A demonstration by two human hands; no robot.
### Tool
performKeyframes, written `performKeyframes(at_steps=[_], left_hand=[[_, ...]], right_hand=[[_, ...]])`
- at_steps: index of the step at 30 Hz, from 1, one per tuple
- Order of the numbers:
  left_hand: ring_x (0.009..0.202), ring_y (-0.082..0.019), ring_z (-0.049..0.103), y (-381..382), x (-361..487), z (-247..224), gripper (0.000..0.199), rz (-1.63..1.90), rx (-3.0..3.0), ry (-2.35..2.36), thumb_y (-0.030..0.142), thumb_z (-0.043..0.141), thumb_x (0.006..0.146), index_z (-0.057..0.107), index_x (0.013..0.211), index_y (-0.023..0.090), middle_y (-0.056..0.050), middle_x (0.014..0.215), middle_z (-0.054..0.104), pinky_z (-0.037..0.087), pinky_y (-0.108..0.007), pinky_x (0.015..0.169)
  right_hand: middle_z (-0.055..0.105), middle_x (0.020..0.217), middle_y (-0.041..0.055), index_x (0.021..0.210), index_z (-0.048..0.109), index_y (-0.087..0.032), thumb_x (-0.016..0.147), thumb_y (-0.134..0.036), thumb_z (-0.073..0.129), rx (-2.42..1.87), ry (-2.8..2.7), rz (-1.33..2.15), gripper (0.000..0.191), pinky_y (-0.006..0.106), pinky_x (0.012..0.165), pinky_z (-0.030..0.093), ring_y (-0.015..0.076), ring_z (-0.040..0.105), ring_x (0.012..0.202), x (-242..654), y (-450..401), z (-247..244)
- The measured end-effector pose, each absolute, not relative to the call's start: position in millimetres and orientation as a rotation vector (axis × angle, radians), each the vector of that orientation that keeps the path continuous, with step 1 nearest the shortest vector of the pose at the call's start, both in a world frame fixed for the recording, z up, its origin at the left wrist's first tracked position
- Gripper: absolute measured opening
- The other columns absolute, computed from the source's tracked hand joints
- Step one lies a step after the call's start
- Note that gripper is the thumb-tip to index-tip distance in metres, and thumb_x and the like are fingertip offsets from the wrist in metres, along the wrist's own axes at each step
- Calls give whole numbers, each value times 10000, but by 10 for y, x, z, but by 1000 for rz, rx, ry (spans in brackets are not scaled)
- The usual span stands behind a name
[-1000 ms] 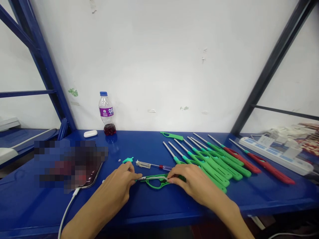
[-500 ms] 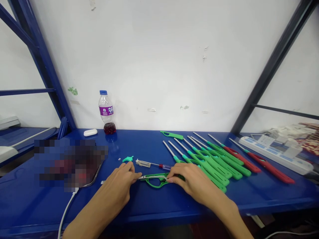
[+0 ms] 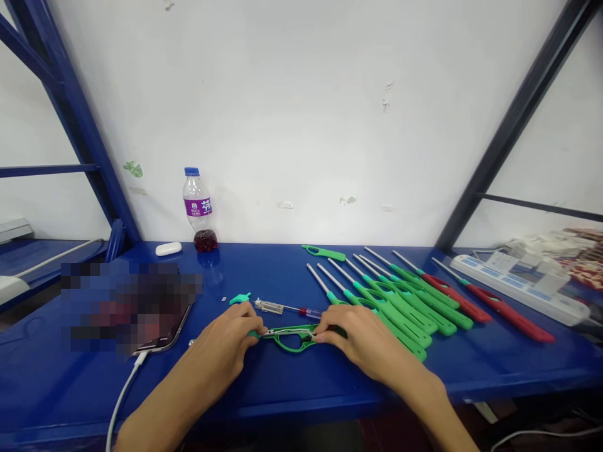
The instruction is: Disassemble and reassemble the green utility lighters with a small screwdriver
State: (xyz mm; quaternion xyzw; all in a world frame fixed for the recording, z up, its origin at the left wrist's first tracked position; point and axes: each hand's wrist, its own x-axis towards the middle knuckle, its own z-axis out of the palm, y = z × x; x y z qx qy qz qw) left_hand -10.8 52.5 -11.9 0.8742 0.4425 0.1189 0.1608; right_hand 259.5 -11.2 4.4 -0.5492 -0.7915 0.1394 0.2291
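An opened green long-reach lighter [image 3: 294, 342] lies low over the blue table, its inner metal strip and wire showing. My left hand [image 3: 230, 333] is closed with thumb and fingertips on its left end, where a bit of teal collar shows. My right hand [image 3: 358, 329] pinches the wire and the handle at the other end, covering most of the handle. Just behind the lighter are a clear fuel tank part [image 3: 269, 306] and a screwdriver [image 3: 308, 312] with a purple and red handle. A teal trigger piece [image 3: 240, 298] sits behind my left fingers.
Several green lighters [image 3: 396, 314] and two red lighters [image 3: 509, 314] lie at right, before a white power strip [image 3: 522, 289]. A green shell half [image 3: 323, 253], a bottle [image 3: 198, 213] and a white case [image 3: 168, 249] stand near the wall. A phone [image 3: 164, 339] with a cable lies left.
My left fingers have shifted slightly on the lighter's left end, and a teal collar now shows between them. My right hand keeps its pinch; the view has tilted a little.
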Motion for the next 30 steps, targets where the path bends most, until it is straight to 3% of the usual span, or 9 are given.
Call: performKeyframes(at_steps=[10,16,19,22,25,30], left_hand=[[949,-236,652,531,-178,-143,282,476,2450,1191,326,509,988,786,988,271,-48,1050,685,499,-374,875],[1040,-259,662,551,-250,-138,237,477,2403,1222,287,587,905,778,1043,310,-33,1083,711,507,-402,931],[1160,-292,643,540,-283,-123,262,536,2411,1291,381,590,921,767,1103,315,-40,1175,721,500,-426,992],[1177,-303,637,594,-347,-107,376,634,2465,1388,488,474,998,759,1148,293,-61,1216,709,493,-457,1026],[1179,-319,631,715,-425,-95,449,660,2541,1545,458,388,1024,739,1215,252,-90,1227,697,486,-497,1043],[1185,-350,638,900,-417,-41,440,575,2595,1648,359,426,986,717,1269,189,-137,1251,705,497,-505,1027]], right_hand=[[739,896,-49,893,762,-240,1018,-195,752,-1502,-2184,385,133,263,717,388,170,675,840,2590,-89,38],[740,908,-41,906,767,-245,1028,-206,739,-1493,-2186,385,131,277,727,398,181,678,852,2586,-86,40],[743,912,-47,914,773,-248,1033,-207,734,-1496,-2186,386,132,280,727,403,173,677,846,2585,-90,38],[744,921,-52,920,776,-252,1037,-213,730,-1503,-2182,390,131,277,726,404,166,677,846,2589,-92,39],[746,925,-53,927,779,-255,1036,-217,735,-1506,-2181,396,124,273,738,406,167,683,864,2598,-91,39],[754,927,-48,939,789,-261,1024,-209,750,-1490,-2185,400,106,277,746,410,178,691,877,2609,-103,42]])
